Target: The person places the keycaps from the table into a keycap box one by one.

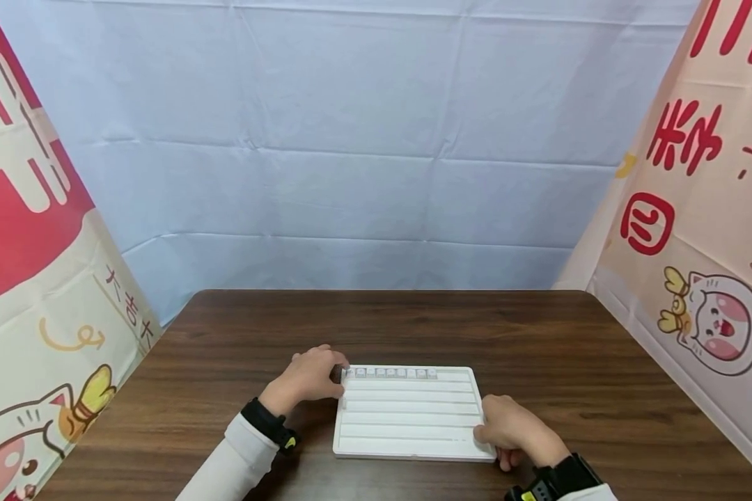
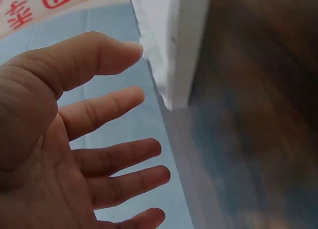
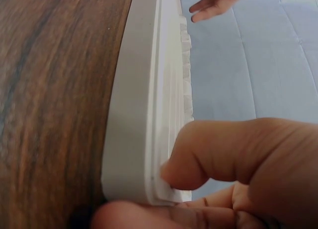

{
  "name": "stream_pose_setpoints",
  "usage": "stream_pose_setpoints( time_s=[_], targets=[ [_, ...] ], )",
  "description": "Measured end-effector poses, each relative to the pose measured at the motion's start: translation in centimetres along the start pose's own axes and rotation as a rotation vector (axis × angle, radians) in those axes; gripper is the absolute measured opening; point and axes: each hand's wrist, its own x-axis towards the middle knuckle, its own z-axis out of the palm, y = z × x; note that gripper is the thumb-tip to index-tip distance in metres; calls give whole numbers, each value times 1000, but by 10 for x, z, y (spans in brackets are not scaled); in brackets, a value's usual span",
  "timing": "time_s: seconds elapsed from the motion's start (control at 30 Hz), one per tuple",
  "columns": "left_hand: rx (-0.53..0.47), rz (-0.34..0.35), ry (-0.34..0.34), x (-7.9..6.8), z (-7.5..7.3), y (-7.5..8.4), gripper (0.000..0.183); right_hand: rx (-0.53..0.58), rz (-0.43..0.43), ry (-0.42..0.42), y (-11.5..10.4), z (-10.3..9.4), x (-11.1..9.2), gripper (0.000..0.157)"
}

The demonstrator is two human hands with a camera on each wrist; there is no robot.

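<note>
A white rectangular tray (image 1: pixel 407 421) with raised horizontal ridges lies on the table in front of me. Along its far ridge stands a row of several small pale tiles (image 1: pixel 391 374) with faint marks. My right hand (image 1: pixel 517 428) grips the tray's near right corner, its thumb (image 3: pixel 186 164) on the top face and its other fingers curled at the side. At the far left corner is my left hand (image 1: pixel 310 376). Its fingers are spread and fairly straight in the left wrist view, with the tray's corner (image 2: pixel 181 65) just beyond the thumb tip.
The dark wood table (image 1: pixel 244 320) reaches back to a pale blue cloth backdrop (image 1: pixel 351 174). Printed cloths hang at the left (image 1: pixel 31 243) and right (image 1: pixel 695 209) sides. Black bands (image 1: pixel 266 424) are strapped on both wrists.
</note>
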Motion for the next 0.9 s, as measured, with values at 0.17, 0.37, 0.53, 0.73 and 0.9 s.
stream_pose_setpoints(
  time_s=[0.17,0.37,0.53,0.73,0.9],
  targets=[
    [-10,-6,10,-8,2,-12,30,-9,3,0,0,0,-1,15],
    [-4,-26,28,-14,0,-22,32,2,8,-11,-2,-1,-1,9],
    [7,-78,25,-17,-2,-30,35,-4,7,-11,-3,-2,-1,10],
    [1,-103,-4,-22,-4,-37,40,-10,14,-3,-3,-2,-1,12],
    [-15,-130,-12,-25,-6,-44,44,-8,20,0,-3,-1,-1,12]
  ],
)
